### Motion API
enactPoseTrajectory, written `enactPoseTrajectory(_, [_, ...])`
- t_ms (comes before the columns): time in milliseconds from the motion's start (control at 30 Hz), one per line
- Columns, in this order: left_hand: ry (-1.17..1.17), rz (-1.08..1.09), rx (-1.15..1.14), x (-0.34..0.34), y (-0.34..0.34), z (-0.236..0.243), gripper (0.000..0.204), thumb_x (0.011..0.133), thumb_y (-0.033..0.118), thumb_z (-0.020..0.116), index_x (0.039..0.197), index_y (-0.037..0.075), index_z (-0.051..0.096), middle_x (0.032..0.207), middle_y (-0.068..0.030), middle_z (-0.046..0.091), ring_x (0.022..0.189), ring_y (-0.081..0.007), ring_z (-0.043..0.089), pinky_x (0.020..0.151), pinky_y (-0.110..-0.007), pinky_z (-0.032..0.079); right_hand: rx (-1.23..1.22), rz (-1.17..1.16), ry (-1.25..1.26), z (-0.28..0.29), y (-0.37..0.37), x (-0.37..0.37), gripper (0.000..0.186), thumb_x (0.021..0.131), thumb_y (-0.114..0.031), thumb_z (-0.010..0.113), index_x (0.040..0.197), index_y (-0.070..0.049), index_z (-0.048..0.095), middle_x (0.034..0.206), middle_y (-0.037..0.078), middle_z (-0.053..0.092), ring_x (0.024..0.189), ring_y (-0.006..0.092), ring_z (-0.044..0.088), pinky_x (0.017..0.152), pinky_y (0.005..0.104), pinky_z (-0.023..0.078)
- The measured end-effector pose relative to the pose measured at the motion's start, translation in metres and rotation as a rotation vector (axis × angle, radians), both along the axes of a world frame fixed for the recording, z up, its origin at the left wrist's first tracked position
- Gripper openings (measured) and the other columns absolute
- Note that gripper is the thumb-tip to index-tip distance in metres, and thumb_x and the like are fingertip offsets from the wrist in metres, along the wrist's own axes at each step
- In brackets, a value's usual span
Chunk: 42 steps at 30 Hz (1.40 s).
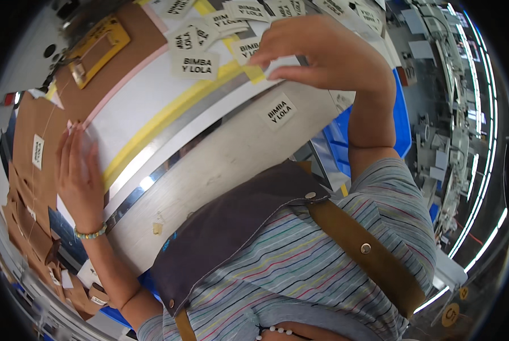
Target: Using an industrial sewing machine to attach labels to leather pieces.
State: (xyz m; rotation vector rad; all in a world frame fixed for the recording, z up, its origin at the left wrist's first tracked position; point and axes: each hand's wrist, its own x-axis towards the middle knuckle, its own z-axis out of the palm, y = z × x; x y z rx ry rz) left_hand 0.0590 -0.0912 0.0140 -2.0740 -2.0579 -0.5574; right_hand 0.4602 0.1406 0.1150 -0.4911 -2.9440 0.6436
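Note:
A brown panel (132, 34) with a pink edge lies along the left of the work table. My left hand (81, 176) rests on that edge, fingers stretched out and flat, holding nothing visible. Over the far side of the table is my right hand (317, 54), its thumb and curved fingers apart. The fingertips are close to a white label (246, 50) with black lettering; whether they touch it, I cannot tell. Several similar labels are scattered around it, one label (195, 65) in front of the pile. A single label (279, 111) lies apart on the near metal surface.
A sewing machine (24, 54) stands at the upper left, beside a yellow plate (100, 50). Yellow tape (146, 145) runs along the table. A blue bin (402, 116) sits below the table's right end. More brown pieces (24, 210) hang at the left with a label (38, 152).

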Motion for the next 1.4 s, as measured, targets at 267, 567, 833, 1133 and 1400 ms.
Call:
enactPoseTrajectory(267, [0.048,-0.022,-0.005,-0.004,0.001,0.000,0.040,0.101,0.005,0.072,0.141,0.004,0.070,0.140,-0.0164,0.073,0.133,-0.0355,0.067,0.111,-0.046,0.054,-0.073,-0.148,-0.251,-0.035,-0.048,0.019,0.018,0.086,-0.014,0.081,0.099,-0.007,0.072,0.103,0.008,0.060,0.095,0.0325,0.067,0.080,0.0468,0.052])
enactPoseTrajectory(567, [-0.016,0.000,0.001,0.000,-0.004,0.006,0.040,0.099,0.006,0.074,0.140,0.004,0.071,0.138,-0.0159,0.073,0.129,-0.0361,0.068,0.108,-0.045,0.055,0.173,-0.139,-0.284,-0.038,-0.065,0.010,0.006,0.091,-0.008,0.068,0.086,-0.005,0.069,0.095,0.010,0.064,0.097,0.0318,0.069,0.076,0.0480,0.055])
enactPoseTrajectory(833, [-0.074,-0.069,-0.008,0.009,0.001,0.032,0.039,0.093,0.006,0.080,0.131,0.000,0.073,0.134,-0.0150,0.074,0.122,-0.0371,0.070,0.102,-0.046,0.058,-0.059,0.180,0.002,-0.003,-0.032,-0.029,0.009,0.098,-0.017,0.070,0.098,-0.009,0.067,0.097,0.006,0.069,0.092,0.0290,0.070,0.078,0.0427,0.056])
enactPoseTrajectory(1133, [-0.050,-0.260,0.150,0.010,0.071,0.034,0.029,0.088,0.001,0.081,0.116,0.000,0.074,0.118,-0.0130,0.076,0.109,-0.0337,0.072,0.092,-0.043,0.060,-0.366,-0.038,0.149,-0.034,0.065,-0.207,0.015,0.092,-0.017,0.073,0.100,-0.006,0.080,0.090,0.006,0.077,0.080,0.0225,0.071,0.077,0.0388,0.058])
enactPoseTrajectory(1400, [-0.213,-0.140,0.211,-0.013,0.074,0.008,0.015,0.089,0.001,0.079,0.103,0.004,0.075,0.103,-0.0097,0.074,0.093,-0.0305,0.071,0.076,-0.039,0.059,-0.087,0.095,-0.040,-0.043,0.075,-0.218,0.021,0.091,-0.011,0.076,0.109,-0.002,0.078,0.099,0.010,0.076,0.088,0.0232,0.073,0.080,0.0372,0.057])
